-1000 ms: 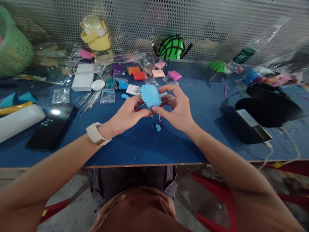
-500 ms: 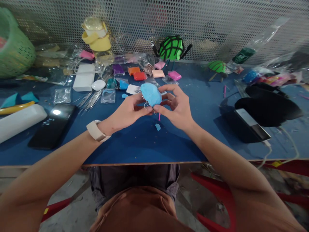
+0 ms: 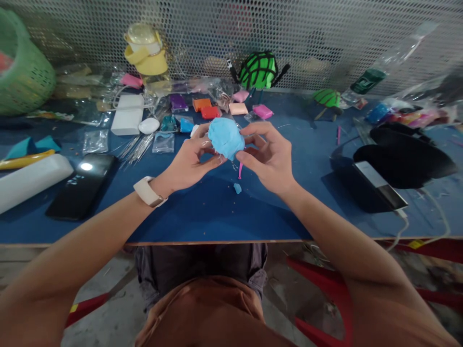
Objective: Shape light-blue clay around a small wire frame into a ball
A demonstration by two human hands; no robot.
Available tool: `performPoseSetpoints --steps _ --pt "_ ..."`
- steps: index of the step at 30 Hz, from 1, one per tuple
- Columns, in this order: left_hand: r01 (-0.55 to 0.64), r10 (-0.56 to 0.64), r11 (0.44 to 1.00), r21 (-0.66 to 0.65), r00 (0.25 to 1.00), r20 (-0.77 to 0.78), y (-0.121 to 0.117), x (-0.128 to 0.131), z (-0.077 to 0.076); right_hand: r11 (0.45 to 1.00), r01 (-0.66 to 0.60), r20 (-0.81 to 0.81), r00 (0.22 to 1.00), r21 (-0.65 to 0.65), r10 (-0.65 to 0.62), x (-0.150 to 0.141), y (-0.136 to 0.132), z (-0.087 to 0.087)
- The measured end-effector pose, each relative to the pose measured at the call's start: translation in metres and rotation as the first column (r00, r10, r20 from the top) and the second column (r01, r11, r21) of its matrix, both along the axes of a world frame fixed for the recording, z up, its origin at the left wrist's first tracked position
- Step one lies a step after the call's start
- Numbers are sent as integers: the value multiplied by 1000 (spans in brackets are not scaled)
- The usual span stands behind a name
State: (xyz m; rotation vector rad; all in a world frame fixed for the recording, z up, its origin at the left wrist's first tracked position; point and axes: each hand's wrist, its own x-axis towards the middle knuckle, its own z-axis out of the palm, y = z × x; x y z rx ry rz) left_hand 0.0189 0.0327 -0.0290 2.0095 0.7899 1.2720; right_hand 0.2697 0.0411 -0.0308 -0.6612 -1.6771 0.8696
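A light-blue lump of modelling clay (image 3: 226, 138) is held above the middle of the table between both hands. Thin wire shows at its lower edge. My left hand (image 3: 193, 159) grips its left side, with the fingers partly behind it. On the right, my right hand (image 3: 268, 153) has thumb and fingertips against the clay. Below lie a pink plastic stick (image 3: 240, 171) and a small blue clay scrap (image 3: 237, 188) on the blue table (image 3: 202, 212).
Clay packets (image 3: 210, 112) lie at the back, near a green turtle-like model (image 3: 258, 71). Left are a phone (image 3: 81, 188), a white roller-shaped piece (image 3: 34, 182) and wires (image 3: 139, 147). A power bank (image 3: 379, 185) with cable and a bottle (image 3: 372, 77) stand right.
The clay lump has turned in my fingers, showing a rounder, rougher face. It sits slightly higher and covers more of the white packet behind it. Both hands keep hold of it.
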Motion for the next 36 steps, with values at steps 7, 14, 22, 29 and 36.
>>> performPoseSetpoints --steps 7,14,22,29,36 --pt "-34 37 996 87 999 -32 -2 -2 -1 999 -44 -27 999 -3 44 0 1 -2" --pt "-100 109 982 159 993 -50 -8 1 5 998 -52 -24 998 -45 51 -3 1 -2" --pt "-96 98 992 86 995 -11 -14 6 4 994 -63 -39 997 -85 60 -5 0 -1" --pt "-103 103 993 59 995 -11 -20 10 11 991 -54 -47 998 -119 49 -6 -2 3" --pt "-88 87 995 39 996 26 -21 13 8 986 -88 -66 995 -144 79 -8 -5 4"
